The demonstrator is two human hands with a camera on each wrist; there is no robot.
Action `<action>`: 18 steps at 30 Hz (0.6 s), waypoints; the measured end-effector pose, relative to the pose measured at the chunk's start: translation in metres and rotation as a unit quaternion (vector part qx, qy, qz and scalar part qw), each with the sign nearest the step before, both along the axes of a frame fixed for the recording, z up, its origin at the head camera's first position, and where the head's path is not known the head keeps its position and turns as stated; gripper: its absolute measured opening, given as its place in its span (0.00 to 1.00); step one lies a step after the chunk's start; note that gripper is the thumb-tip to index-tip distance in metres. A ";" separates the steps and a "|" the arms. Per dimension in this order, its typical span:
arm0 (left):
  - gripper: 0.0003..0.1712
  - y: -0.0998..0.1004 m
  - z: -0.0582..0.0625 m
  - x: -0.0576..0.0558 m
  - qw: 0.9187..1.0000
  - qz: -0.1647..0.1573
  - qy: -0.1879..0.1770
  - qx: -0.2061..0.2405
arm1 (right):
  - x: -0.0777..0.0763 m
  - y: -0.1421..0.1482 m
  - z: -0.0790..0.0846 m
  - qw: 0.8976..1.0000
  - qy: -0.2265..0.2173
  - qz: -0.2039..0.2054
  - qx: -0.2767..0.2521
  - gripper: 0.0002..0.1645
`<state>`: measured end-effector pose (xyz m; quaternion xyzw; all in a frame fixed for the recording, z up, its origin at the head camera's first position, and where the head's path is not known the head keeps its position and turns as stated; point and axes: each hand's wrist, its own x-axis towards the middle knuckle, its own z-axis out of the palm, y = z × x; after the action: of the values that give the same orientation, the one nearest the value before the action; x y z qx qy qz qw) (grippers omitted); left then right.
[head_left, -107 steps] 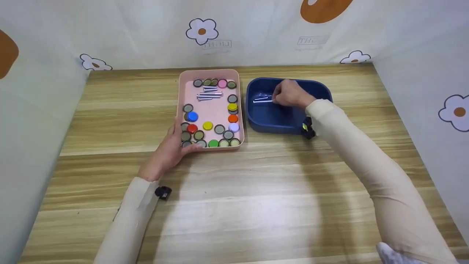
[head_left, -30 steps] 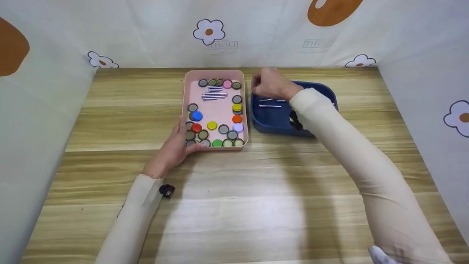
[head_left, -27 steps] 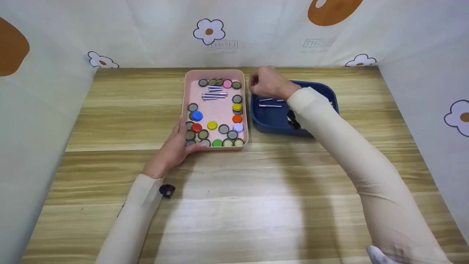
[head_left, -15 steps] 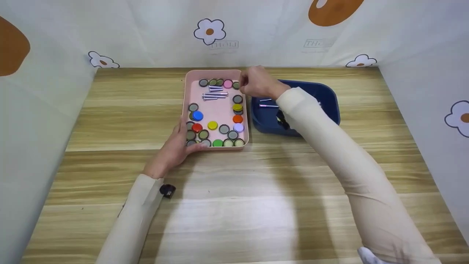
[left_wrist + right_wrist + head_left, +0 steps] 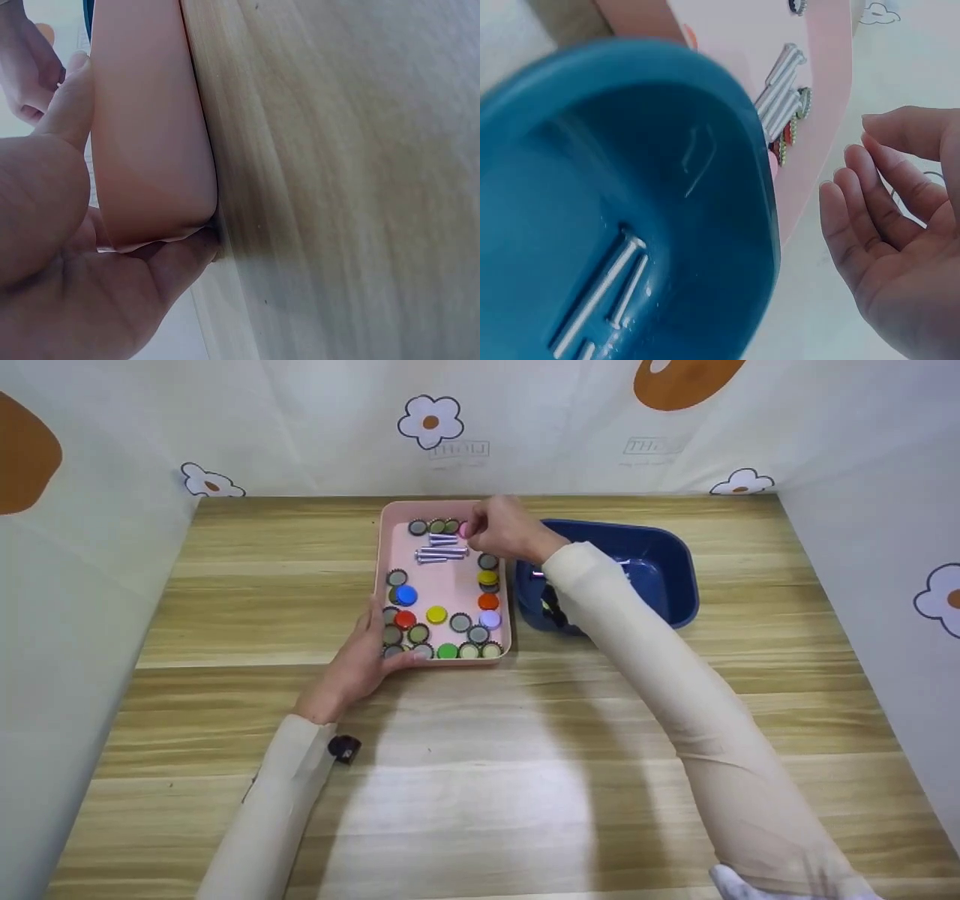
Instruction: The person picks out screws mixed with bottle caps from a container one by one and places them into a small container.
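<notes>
In the head view, my left hand [image 5: 349, 664] grips the near left corner of a pink tray [image 5: 442, 662]. The left wrist view shows its thumb along one wall of the tray [image 5: 150, 112] and its fingers round the corner. Bottle caps in several colours lie in the tray, with silver screws [image 5: 442, 553] grouped toward its far end. Above the tray's far right part hovers my right hand [image 5: 506, 529]. In the right wrist view, this hand's [image 5: 900, 210] fingers bend loosely, thumb and index tips close together, and no object shows between them.
A dark blue box [image 5: 667, 540] stands just right of the tray, partly hidden by my right forearm. Loose silver screws [image 5: 600, 292] lie inside it. Wooden tabletop [image 5: 480, 780] stretches in front, and a flower-print sheet [image 5: 525, 427] hangs behind.
My right hand has come out of the blue box and moved left, over the gap, to above the pink tray's far right part. My left hand keeps its grip on the tray.
</notes>
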<state>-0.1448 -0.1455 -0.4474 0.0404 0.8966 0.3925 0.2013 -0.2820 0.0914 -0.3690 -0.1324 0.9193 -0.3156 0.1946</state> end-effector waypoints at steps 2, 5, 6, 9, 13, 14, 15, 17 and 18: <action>0.70 0.000 0.000 0.000 1.000 0.000 0.002 -0.006 | 0.000 -0.002 -0.001 1.000 -0.005 -0.006 -0.005 0.11; 0.70 -0.001 0.000 0.001 1.000 -0.003 0.006 -0.007 | -0.001 -0.005 -0.003 1.000 -0.001 -0.010 -0.006 0.13; 0.70 -0.001 0.000 0.001 1.000 -0.004 0.009 -0.005 | -0.001 -0.007 -0.004 1.000 0.003 -0.011 -0.006 0.14; 0.70 -0.001 0.000 0.002 1.000 -0.010 0.017 0.003 | -0.001 -0.011 -0.008 1.000 0.006 -0.018 -0.009 0.15; 0.71 -0.001 -0.001 0.002 1.000 -0.008 0.018 0.012 | 0.000 -0.020 -0.011 0.999 -0.004 -0.040 -0.021 0.16; 0.70 -0.001 -0.001 0.002 1.000 -0.006 0.016 0.014 | 0.000 -0.022 -0.011 0.999 -0.005 -0.046 -0.024 0.16; 0.70 -0.001 -0.001 0.002 1.000 -0.004 0.014 0.015 | 0.000 -0.024 -0.012 0.998 -0.006 -0.051 -0.026 0.16; 0.70 0.000 0.000 0.002 1.000 -0.001 0.008 0.015 | 0.000 -0.026 -0.012 0.998 -0.006 -0.061 -0.029 0.16; 0.70 0.000 0.000 0.002 1.000 0.000 0.006 0.014 | 0.000 -0.026 -0.012 0.997 -0.006 -0.065 -0.030 0.16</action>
<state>-0.1425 -0.1456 -0.4474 0.0456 0.8921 0.4050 0.1952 -0.2820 0.0656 -0.3810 -0.0764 0.9150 -0.3553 0.1753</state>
